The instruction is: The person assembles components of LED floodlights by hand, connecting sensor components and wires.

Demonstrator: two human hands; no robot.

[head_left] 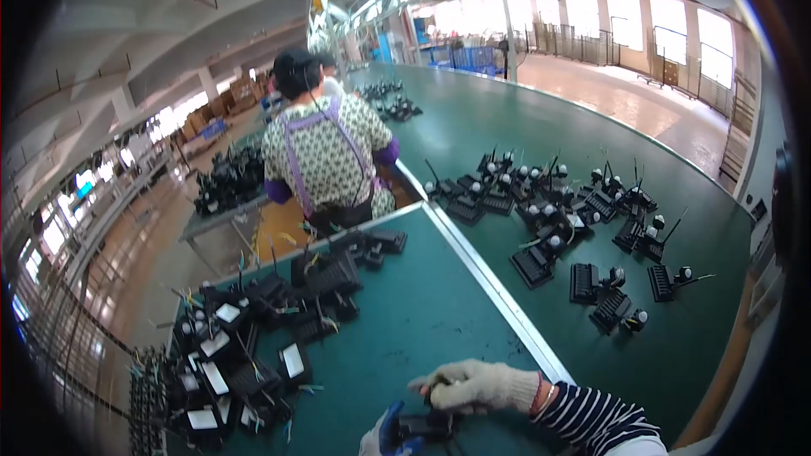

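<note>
At the bottom of the head view, my left hand (384,437), in a blue and white glove, is closed on the near side of a black floodlight (427,428). My right hand (477,387), in a cream knitted glove, has its fingers curled round a small part at the top of the same floodlight. Most of that part is hidden by the glove. Both hands are close over the green worktable (414,321). Left of them lies a heap of black floodlights (253,371), some showing white panels and loose wires.
A metal rail (494,287) divides the worktable from a long green conveyor (541,338). Many finned floodlights with round white sensors (555,241) lie on the conveyor. Ahead, a person (325,139) in a patterned top faces away, beside another floodlight pile (230,179).
</note>
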